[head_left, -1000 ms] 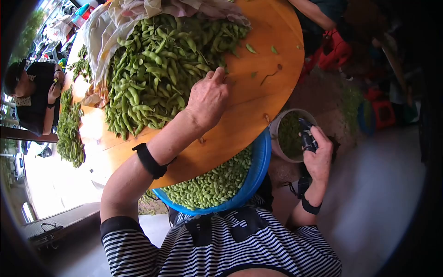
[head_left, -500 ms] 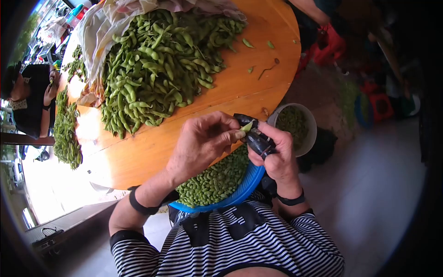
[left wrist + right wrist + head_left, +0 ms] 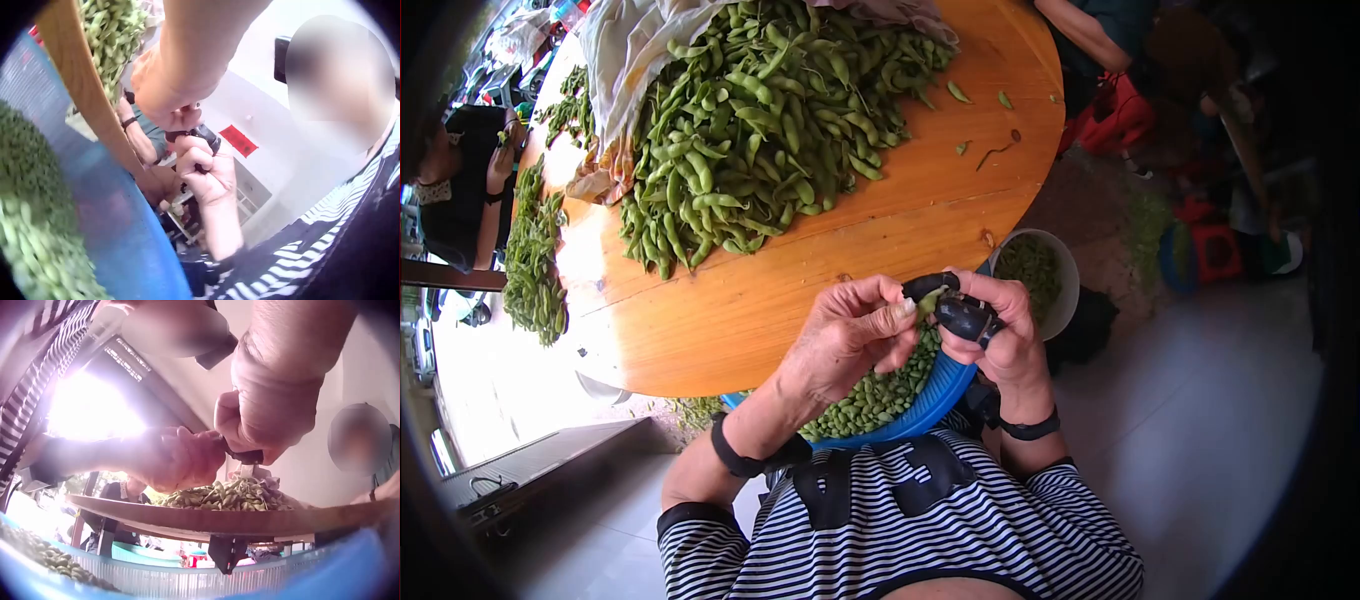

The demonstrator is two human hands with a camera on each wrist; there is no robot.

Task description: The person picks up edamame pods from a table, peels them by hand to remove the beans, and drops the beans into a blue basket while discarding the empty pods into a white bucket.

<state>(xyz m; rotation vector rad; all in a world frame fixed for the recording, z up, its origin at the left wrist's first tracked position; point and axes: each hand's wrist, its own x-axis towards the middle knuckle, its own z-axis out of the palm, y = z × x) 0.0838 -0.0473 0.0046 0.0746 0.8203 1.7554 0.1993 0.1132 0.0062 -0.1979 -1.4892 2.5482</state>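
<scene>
In the head view, my left hand [image 3: 830,340] pinches a green soybean pod [image 3: 928,303] between thumb and fingers. My right hand [image 3: 1005,325], with black coverings [image 3: 967,320] on its thumb and forefinger, grips the other end of that pod. Both hands meet over the table's near edge, above a blue basin [image 3: 952,397] of shelled green beans [image 3: 875,400]. Beyond them a large heap of soybean pods [image 3: 750,130] lies on the round wooden table [image 3: 920,215]. In both wrist views the fingers hide most of the pod.
A pale bucket [image 3: 1068,290] with green matter inside stands right of the table. Cloth [image 3: 615,90] lies along the heap's far left side. More pods [image 3: 535,260] lie at the table's left, near another person [image 3: 465,200]. A few loose pods [image 3: 958,92] lie at the right.
My left hand has come back from the heap toward my right hand, bringing a pod. My right hand has moved left from beside the bucket, and both now grip the pod.
</scene>
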